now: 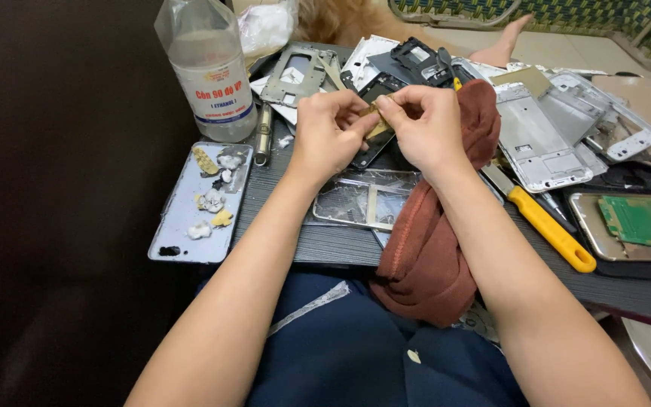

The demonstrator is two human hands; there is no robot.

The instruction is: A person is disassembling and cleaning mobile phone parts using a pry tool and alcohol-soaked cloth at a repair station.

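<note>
My left hand [329,132] and my right hand [427,124] meet above the dark table, both pinching a small yellowish strip [377,128] between fingertips. Just under them lies a dark phone part [371,151], partly hidden by my hands. A metal phone frame [363,200] rests on the table in front of my wrists. A rust-brown cloth [431,249] runs under my right forearm and hangs off the table's edge onto my lap.
A clear plastic bottle [209,68] stands at the back left. A grey phone back cover [201,200] holds scraps of glue and tissue. A yellow-handled utility knife [544,226] lies right. Several phone frames [536,139] and a green circuit board [646,222] crowd the right side.
</note>
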